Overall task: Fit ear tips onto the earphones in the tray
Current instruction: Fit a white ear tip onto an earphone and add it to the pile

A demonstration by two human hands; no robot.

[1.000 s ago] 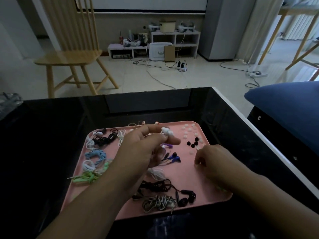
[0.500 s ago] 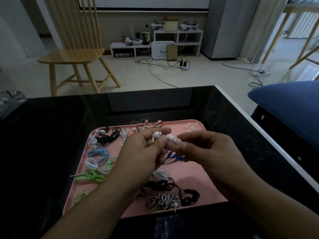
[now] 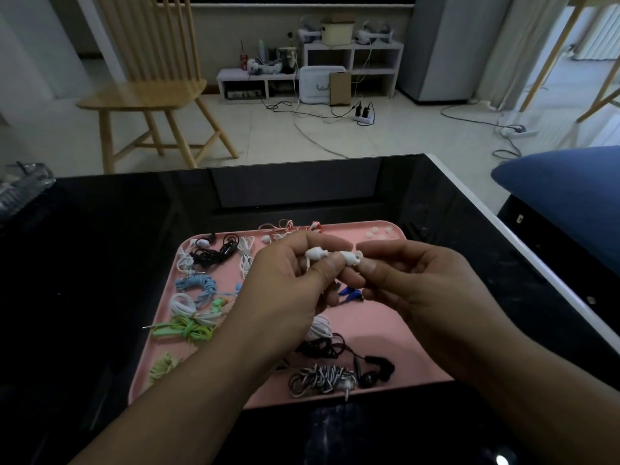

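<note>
A pink tray (image 3: 385,333) lies on the black table, holding several coiled earphones in white, black, blue and green. Above its middle, my left hand (image 3: 285,290) pinches a pair of white earbuds (image 3: 315,254); their white cable hangs below the palm. My right hand (image 3: 419,283) meets it from the right, with thumb and forefinger closed on a small white ear tip (image 3: 358,256) pressed against the nearer white bud (image 3: 349,257). Loose white ear tips (image 3: 377,234) lie in the tray's far right corner. The black ear tips are hidden behind my hands.
Blue earbuds (image 3: 350,294) lie just under my fingers. A striped coil (image 3: 318,379) and black earbuds (image 3: 379,367) sit near the tray's front edge. The table's white right edge (image 3: 523,250) runs diagonally. Beyond are a wooden chair (image 3: 151,95) and a blue cushion (image 3: 570,189).
My right hand rose from the tray's ear-tip pile with a white tip and joined the left hand at the white earbud. The left hand has stayed above the tray's middle.
</note>
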